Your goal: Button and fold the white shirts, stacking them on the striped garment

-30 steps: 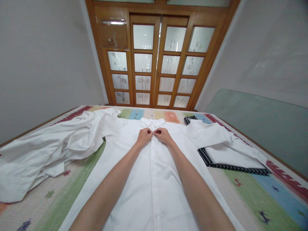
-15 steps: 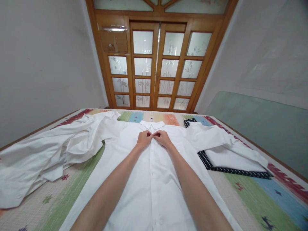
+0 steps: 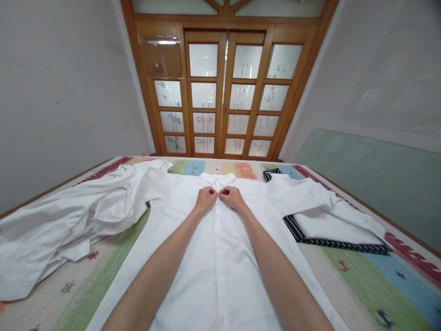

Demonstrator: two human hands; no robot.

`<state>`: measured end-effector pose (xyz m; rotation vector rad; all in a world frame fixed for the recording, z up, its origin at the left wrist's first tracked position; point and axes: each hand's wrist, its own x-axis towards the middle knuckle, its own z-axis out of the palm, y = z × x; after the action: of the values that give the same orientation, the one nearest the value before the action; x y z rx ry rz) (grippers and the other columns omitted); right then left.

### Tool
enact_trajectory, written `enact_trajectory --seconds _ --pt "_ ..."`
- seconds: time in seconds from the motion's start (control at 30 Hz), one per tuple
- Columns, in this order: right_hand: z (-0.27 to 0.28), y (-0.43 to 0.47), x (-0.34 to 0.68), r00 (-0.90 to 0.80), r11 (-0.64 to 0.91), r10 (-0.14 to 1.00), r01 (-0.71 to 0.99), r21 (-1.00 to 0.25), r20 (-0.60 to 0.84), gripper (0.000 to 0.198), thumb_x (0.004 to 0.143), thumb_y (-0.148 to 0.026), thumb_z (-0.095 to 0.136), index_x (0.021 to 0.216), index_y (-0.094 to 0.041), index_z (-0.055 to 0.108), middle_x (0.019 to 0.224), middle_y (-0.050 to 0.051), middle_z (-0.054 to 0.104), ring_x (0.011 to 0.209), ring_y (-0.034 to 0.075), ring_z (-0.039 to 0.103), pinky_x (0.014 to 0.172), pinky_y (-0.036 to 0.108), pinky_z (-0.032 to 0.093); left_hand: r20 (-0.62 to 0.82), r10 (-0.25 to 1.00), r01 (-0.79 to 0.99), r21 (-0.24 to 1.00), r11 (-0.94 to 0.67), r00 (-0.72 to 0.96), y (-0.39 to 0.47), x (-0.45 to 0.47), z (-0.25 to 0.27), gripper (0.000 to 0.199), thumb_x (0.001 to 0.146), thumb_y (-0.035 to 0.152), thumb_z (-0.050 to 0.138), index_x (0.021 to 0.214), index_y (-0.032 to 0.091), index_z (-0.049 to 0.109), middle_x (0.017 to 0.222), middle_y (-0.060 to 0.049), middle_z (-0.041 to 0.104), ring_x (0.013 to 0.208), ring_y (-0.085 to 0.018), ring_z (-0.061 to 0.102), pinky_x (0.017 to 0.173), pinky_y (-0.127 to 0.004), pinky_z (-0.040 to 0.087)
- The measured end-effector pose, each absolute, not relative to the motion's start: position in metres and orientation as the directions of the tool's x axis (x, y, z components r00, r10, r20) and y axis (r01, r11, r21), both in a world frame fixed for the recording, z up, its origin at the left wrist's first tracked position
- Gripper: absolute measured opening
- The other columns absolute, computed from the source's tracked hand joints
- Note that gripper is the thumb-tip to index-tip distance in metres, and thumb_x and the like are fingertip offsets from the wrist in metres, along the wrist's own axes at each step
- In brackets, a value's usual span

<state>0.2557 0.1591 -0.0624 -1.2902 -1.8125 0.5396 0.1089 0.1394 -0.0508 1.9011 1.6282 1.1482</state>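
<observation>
A white button-up shirt (image 3: pixel 201 266) lies face up with its collar (image 3: pixel 217 179) at the far end and its sleeves out to both sides. Just below the collar, my left hand (image 3: pixel 206 198) pinches the left side of the front placket. Close beside it, my right hand (image 3: pixel 231 197) pinches the placket's other side, the fingertips of both hands almost meeting. Any button between the fingers is too small to make out. The front strip runs straight down between my forearms.
Crumpled white cloth (image 3: pixel 65 220) lies at the left. A folded white cloth with black striped trim (image 3: pixel 341 247) is partly under the right sleeve. A patterned cover (image 3: pixel 347 280) spreads beneath everything. Wooden glass doors (image 3: pixel 223 92) stand beyond, and a pale green panel (image 3: pixel 361 170) leans at the right.
My fingertips have moved slightly apart at the placket, both hands still pinching. The shirt and other cloths lie as before.
</observation>
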Motion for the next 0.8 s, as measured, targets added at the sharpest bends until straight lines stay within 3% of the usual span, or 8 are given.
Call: enact_trajectory --seconds 0.53,0.8 --pt "-0.0619 0.1600 0.2566 -0.162 0.382 0.919 0.594 -0.708 0.360 0.008 0.069 -0.017 0.062 0.066 -0.016 0.069 0.067 0.002 0.071 0.065 0.015 0.061 0.064 0.023 0.045 0.359 0.932 0.606 0.733 -0.310 0.042 0.1430 0.1065 -0.0551 0.011 0.074 0.014 0.058 0.067 0.015 0.066 0.065 -0.001 0.066 0.063 -0.013 0.057 0.063 -0.023 0.043" --pt "-0.0634 0.1593 0.2535 -0.173 0.428 0.889 0.644 -0.634 0.425 0.009 0.069 -0.015 0.063 0.061 -0.017 0.061 0.062 0.000 0.065 0.063 0.013 0.055 0.063 0.023 0.041 0.352 0.933 0.681 0.666 -0.304 0.072 0.1425 0.1089 -0.0563 0.013 0.079 0.015 0.058 0.074 0.016 0.069 0.075 -0.004 0.069 0.074 -0.017 0.060 0.077 -0.029 0.047"
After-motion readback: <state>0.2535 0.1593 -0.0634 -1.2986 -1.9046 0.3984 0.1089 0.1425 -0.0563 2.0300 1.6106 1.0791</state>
